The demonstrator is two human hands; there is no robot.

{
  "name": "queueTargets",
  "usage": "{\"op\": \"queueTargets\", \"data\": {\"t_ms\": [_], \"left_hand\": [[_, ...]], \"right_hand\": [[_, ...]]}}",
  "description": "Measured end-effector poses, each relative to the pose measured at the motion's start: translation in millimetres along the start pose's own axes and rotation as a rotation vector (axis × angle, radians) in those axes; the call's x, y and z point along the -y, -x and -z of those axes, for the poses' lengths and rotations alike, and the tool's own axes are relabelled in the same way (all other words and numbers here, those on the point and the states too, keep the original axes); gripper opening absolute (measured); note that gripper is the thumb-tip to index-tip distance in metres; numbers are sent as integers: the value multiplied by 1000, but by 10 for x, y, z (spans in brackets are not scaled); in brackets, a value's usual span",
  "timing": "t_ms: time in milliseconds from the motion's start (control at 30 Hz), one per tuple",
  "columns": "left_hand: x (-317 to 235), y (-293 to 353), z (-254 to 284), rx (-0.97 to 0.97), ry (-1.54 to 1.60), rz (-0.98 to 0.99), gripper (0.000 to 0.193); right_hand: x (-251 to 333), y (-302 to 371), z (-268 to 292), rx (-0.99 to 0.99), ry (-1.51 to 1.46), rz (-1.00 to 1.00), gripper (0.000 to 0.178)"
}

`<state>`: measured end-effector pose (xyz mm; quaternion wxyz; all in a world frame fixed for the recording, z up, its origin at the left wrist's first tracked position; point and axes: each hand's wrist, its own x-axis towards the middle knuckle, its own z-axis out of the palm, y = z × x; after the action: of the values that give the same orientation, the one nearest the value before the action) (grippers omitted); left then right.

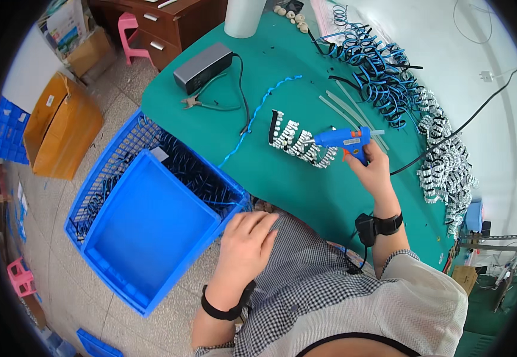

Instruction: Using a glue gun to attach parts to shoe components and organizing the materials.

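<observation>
My right hand (372, 168) is wrapped round the handle of a blue hot glue gun (341, 138). A translucent glue stick pokes from its back end. The nozzle points left, over a coiled black-and-white strip (299, 141) on the green table; whether it touches cannot be seen. My left hand (244, 245) hovers in front of the table edge, beside a blue tray (151, 229). Its fingers are loosely bent and a little apart, with nothing visible in them. A twisted bright-blue cord (262, 102) runs across the table toward the basket.
The tray rests on a blue basket (100, 163) of dark coils. Pliers (211, 102) and a grey power adapter (203, 67) lie at the table's far left. Several glue sticks (347, 110), blue-and-black coils (377, 77) and white coils (446, 154) line the right. A black cable (461, 128) crosses there.
</observation>
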<state>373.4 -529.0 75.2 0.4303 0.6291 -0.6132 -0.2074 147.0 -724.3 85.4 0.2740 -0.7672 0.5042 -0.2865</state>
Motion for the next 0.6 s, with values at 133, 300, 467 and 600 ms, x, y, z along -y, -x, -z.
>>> {"op": "queueTargets", "data": {"t_ms": [133, 300, 467, 600], "left_hand": [[226, 151, -263, 119, -51, -26, 38], [271, 149, -537, 208, -107, -57, 45], [283, 149, -726, 263, -150, -86, 44], [249, 183, -840, 243, -189, -128, 45]], "right_hand": [[17, -15, 24, 32, 39, 70, 38], [68, 59, 42, 81, -101, 153, 38], [155, 116, 111, 157, -221, 148, 39], [61, 142, 191, 203, -244, 172, 36]]}}
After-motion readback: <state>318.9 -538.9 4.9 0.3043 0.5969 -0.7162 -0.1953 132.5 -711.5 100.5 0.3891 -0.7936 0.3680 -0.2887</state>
